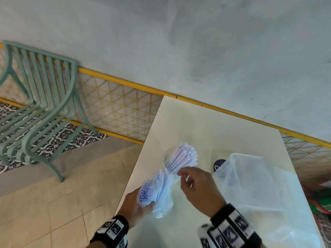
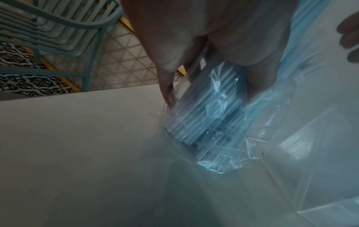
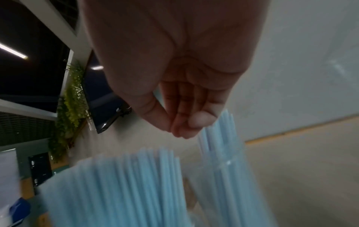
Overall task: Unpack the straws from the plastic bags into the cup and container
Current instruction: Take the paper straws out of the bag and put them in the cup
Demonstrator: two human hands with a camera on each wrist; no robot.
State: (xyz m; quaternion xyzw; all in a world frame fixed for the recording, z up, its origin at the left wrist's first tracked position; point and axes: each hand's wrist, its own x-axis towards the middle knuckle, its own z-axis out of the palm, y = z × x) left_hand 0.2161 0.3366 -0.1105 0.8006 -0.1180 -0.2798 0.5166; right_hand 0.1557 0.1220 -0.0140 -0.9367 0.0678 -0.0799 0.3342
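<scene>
Grip: left hand [image 1: 134,204] wrapped round a bundle [image 1: 154,188] of pale blue straws, thin plastic bag [image 1: 163,206] bunched about the lower part; the left wrist view shows fingers [image 2: 258,64] curled over the film and the straws inside it. Right hand [image 1: 198,188] just at 3 o'clock of the bundle, fingers loosely bent, thumb near the fingertips, nothing visibly held — hovering between bundle and cup. Cup [image 1: 165,158]: clear, tilted, at 12 o'clock of the bundle, already carrying a sheaf of straws [image 1: 182,156] that fans out of its mouth. Large clear bag [image 1: 259,194] at 3 o'clock of the hands, slumped on the table; a dark round lid or label [image 1: 220,164] shows behind its edge, contents not legible. Handling, as judged: straws light, stiff lengthwise but easily crushed and inclined to slip loose singly; film slick and limp. Best taken round the middle of the bundle, firmly enough to keep it together, with the bag drawn off the end. Surface: table [image 1: 206,126], smooth, pale, glossy — a light cup may skate or tip on it. Room: grey wall at 12 o'clock, yellow-framed lattice rail below it, green slatted metal chair [image 1: 39,104] at 10 o'clock, patterned and beige floor tiles.
</scene>
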